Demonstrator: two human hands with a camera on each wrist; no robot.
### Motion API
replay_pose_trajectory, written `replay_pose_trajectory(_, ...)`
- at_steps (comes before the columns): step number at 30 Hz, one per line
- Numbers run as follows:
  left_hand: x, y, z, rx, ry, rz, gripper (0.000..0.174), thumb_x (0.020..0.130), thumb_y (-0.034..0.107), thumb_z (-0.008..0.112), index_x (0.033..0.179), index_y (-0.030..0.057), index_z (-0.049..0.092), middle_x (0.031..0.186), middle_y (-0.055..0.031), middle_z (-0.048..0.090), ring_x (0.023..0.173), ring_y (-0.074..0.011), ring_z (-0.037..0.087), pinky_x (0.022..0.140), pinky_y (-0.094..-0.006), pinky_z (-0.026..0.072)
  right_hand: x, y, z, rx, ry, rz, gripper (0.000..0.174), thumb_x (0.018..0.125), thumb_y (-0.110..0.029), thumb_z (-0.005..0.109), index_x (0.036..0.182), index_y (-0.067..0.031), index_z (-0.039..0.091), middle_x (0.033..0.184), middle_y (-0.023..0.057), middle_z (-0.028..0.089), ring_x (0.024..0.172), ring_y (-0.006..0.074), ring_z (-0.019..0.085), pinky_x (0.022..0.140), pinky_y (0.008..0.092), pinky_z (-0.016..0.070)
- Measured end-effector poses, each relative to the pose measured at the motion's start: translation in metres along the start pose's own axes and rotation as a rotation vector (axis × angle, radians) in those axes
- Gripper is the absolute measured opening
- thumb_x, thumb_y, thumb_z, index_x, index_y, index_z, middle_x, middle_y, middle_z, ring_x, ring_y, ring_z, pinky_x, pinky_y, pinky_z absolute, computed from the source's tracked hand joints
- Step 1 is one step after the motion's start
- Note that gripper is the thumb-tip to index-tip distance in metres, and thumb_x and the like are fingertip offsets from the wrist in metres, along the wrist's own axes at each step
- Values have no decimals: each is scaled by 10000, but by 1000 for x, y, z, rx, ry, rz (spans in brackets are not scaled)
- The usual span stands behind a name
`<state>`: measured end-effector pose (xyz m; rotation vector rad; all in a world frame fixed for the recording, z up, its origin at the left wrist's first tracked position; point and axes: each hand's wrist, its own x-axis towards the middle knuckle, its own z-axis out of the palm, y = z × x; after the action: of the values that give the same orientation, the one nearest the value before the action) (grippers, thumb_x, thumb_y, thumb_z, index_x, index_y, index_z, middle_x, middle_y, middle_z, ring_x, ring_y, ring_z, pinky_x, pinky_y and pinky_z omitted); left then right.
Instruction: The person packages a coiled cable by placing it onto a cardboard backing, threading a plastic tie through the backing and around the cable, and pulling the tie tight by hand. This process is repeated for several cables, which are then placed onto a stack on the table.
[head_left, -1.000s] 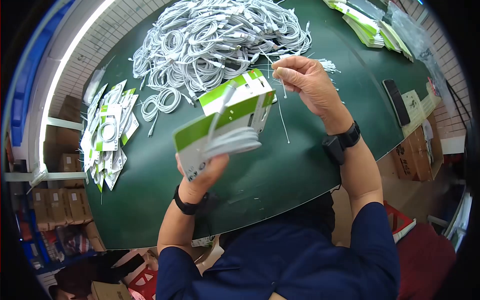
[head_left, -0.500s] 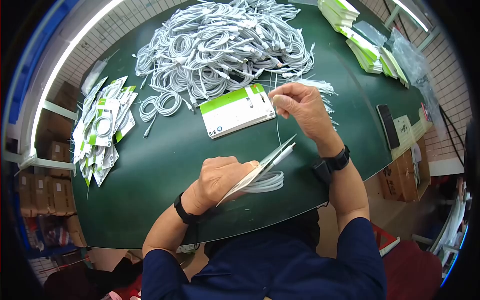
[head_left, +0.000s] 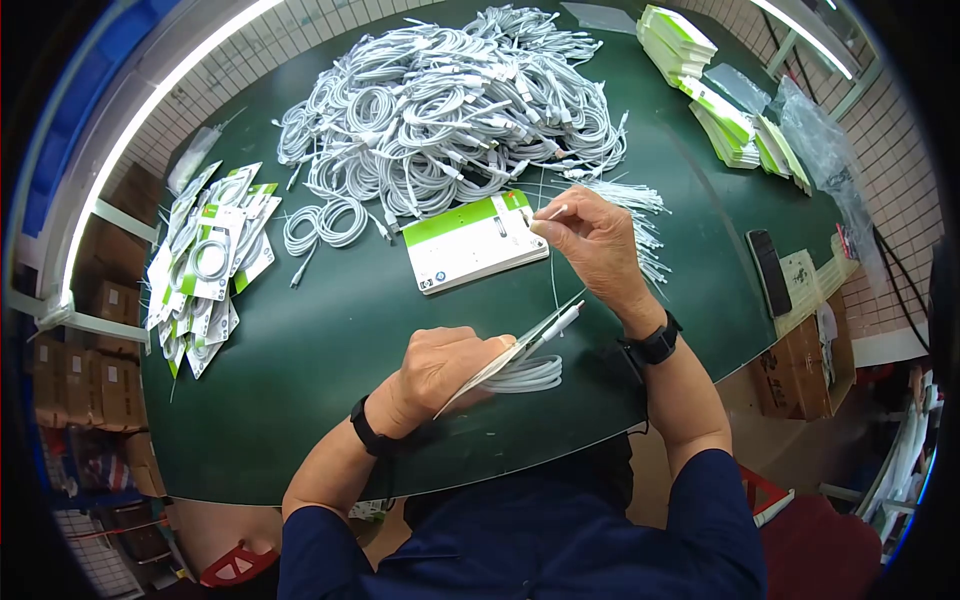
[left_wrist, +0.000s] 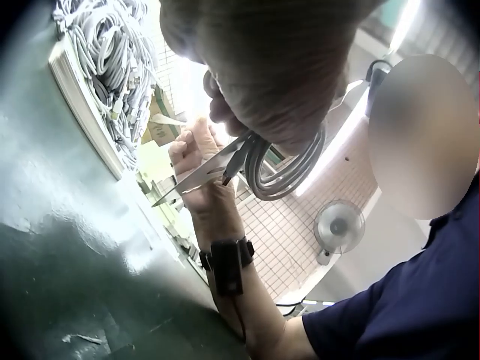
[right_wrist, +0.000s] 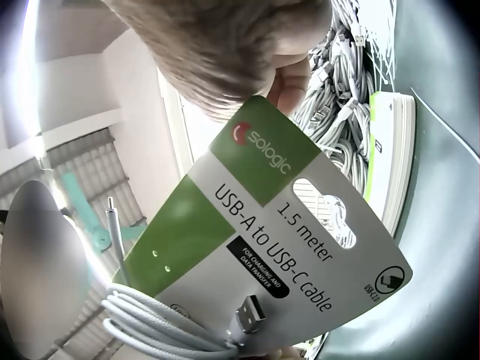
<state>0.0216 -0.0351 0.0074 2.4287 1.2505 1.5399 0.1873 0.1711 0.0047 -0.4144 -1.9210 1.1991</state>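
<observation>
Facing the right wrist camera, a green-and-white card (right_wrist: 217, 176) is held above the near part of the dark green table (head_left: 300, 400), to the right of the left hand (head_left: 445, 365). It is printed with "sologic", "1.5 meter" and "USB-A to USB-C cable"; rounded corners and a cut-out hanging slot can be seen. A pale grey cable (right_wrist: 154, 330) is coiled against its printed face, with a metal-ended USB plug (right_wrist: 247, 319) laid over the card and a slimmer plug (right_wrist: 115, 225) stuck out past its edge. The card is gripped firmly at one side by the left hand. By the right hand (head_left: 595, 245), a slim white strip (head_left: 559, 211) is pinched between thumb and fingers, just beside the corner of a stack of cards (head_left: 470, 250).

One second ago, the card's printed face was shown to the head camera and the stack was partly covered; now the card is seen nearly edge-on, the back of the left hand is turned up, and the stack is left almost wholly in view.
</observation>
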Motion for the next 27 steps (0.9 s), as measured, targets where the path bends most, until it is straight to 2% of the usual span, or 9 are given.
replay_pose_trajectory(3,-1,0,-3,19,-11,-6,467,726,49,839,1164,-53,713,814,-92,708,543,-196,596,466,-318,472,1,5,-1,-56,2,-58,99,920,-26,797,1005,1,754,1103,93,739,832,92,701,682,205,536)
replay_pose_trajectory(6,-1,0,-5,39,-20,-3,446,736,51,828,1154,-57,714,835,-100,724,540,-189,591,463,-313,468,1,-6,-2,224,-39,254,59,950,-27,763,993,1,733,1135,130,751,805,83,713,613,202,528)
replay_pose_trajectory(7,0,1,-6,45,-21,1,438,740,52,824,1150,-60,714,842,-103,729,538,-187,589,462,-311,466,3,-6,-6,222,-87,284,58,995,-58,721,996,-3,704,1085,143,770,750,82,720,554,197,517)
replay_pose_trajectory(10,0,1,-7,73,-37,22,425,745,55,817,1140,-67,715,845,-106,733,531,-176,579,460,-309,464,5,-11,-9,229,-105,406,95,1030,-97,691,1013,-5,678,976,128,781,715,89,720,543,195,516)
replay_pose_trajectory(11,1,1,-8,77,-39,32,424,744,55,817,1137,-69,715,845,-108,733,528,-174,576,459,-308,461,4,-7,-7,199,-102,380,135,1057,-142,667,1026,-10,675,873,74,763,657,69,678,535,192,504)
replay_pose_trajectory(15,2,1,-8,93,-37,56,429,737,56,818,1134,-70,713,807,-96,715,520,-168,565,449,-306,441,4,-9,-4,40,-112,351,178,1074,-184,651,1018,-18,677,774,6,686,594,39,559,548,202,479)
replay_pose_trajectory(18,1,1,-9,99,-53,64,428,741,59,812,1137,-66,710,723,-59,651,509,-158,543,433,-306,410,4,-6,-3,-81,-115,308,186,1070,-193,658,1012,-17,673,767,2,684,613,44,563,567,215,481)
replay_pose_trajectory(25,1,6,-7,175,-90,147,407,745,54,781,1128,-61,701,619,1,502,492,-116,483,410,-294,353,4,0,-6,-158,-144,-38,77,989,-21,716,1042,27,743,947,58,706,736,79,602,639,233,508)
replay_pose_trajectory(27,2,8,-8,184,-101,169,393,761,62,762,1129,-61,702,620,15,486,497,-104,468,410,-287,342,3,-9,-6,-104,-144,-46,77,967,8,728,1037,37,739,968,63,707,769,87,610,657,238,515)
